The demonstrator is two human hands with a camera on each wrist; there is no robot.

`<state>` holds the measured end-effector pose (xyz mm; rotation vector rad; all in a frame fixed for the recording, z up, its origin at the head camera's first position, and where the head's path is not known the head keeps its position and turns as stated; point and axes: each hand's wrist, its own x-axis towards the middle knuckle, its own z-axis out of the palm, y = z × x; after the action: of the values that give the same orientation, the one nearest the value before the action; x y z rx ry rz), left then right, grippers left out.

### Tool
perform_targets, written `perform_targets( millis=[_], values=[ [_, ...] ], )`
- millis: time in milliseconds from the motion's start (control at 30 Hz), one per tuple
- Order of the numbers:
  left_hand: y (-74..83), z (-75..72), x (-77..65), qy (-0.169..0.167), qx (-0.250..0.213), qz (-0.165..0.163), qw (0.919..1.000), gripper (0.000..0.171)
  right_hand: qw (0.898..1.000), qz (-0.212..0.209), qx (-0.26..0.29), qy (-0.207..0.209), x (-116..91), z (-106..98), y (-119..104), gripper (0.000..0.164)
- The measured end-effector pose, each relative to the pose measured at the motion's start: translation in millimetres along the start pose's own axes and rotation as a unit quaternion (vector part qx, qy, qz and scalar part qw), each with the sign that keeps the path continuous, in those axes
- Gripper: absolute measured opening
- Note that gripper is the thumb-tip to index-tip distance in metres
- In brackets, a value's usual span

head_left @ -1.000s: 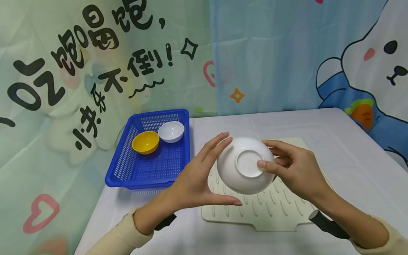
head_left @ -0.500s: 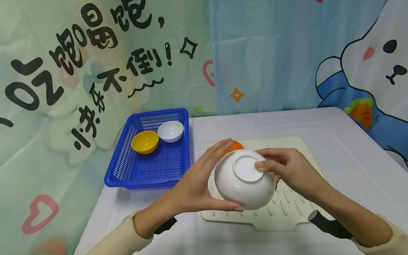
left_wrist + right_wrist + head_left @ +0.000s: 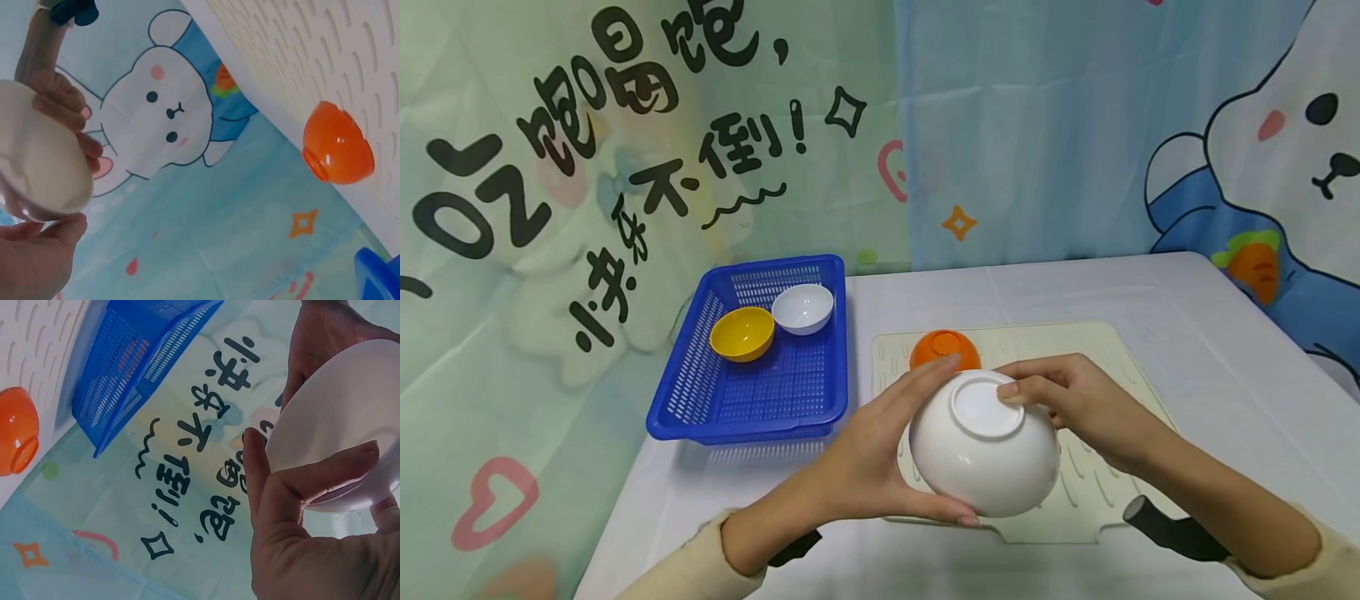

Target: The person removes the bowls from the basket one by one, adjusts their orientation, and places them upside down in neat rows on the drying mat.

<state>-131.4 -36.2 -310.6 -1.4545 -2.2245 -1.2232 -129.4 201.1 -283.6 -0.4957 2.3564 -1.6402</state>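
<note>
A white bowl (image 3: 992, 467) is held bottom up and tilted above the cream ridged mat (image 3: 1052, 333), its foot ring facing the head camera. My left hand (image 3: 880, 458) grips its left side, thumb low and fingers along the upper edge. My right hand (image 3: 1078, 400) holds it from the upper right, with the thumb on the foot ring and the other fingers partly hidden behind the bowl. Just beyond the held bowl, an orange bowl (image 3: 943, 346) lies upside down on the mat. In the right wrist view, both hands touch the white bowl (image 3: 350, 412).
To the left stands a blue plastic basket (image 3: 752, 417). Inside it are a yellow bowl (image 3: 742, 335) and a smaller white bowl (image 3: 803, 309). A white cloth covers the table (image 3: 1240, 375), and a printed curtain (image 3: 1037, 125) hangs behind.
The held white bowl has come down toward me, uncovering the orange bowl behind it. My left hand, spread around the bowl's side earlier, now grips it. The right hand keeps its hold.
</note>
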Motion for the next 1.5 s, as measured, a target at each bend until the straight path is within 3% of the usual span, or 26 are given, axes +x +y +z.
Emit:
perform_targets(
  millis=[167,600,833,1000,1133,1300,1500],
  values=[
    [-0.3,5.6,-1.4,0.014,-0.015,0.013,0.9997,0.117,1.0,0.005,0.015,-0.013,0,0,2,0.047],
    [-5.9,12.5,-2.8,0.026,-0.025,0.003,0.9994,0.111,1.0,0.007,0.013,-0.021,-3,-1,8,0.047],
    [-7.4,13.4,-1.7,0.037,-0.025,0.01,0.999,0.113,0.999,0.002,-0.053,0.009,-10,1,6,0.042],
    [-7.9,13.6,-0.8,0.041,-0.023,0.015,0.9988,0.112,0.995,-0.034,-0.088,0.035,-17,5,7,0.039],
    [-12.0,14.8,0.6,0.044,-0.018,0.018,0.9987,0.111,0.984,-0.077,-0.143,0.076,-25,10,7,0.046],
    [-17.3,17.0,1.7,0.049,-0.019,0.013,0.9985,0.109,0.95,-0.143,-0.244,0.132,-32,18,11,0.073],
    [-20.6,20.2,2.5,0.054,-0.017,0.012,0.9984,0.109,0.931,-0.187,-0.271,0.156,-35,26,20,0.095]
  ],
)
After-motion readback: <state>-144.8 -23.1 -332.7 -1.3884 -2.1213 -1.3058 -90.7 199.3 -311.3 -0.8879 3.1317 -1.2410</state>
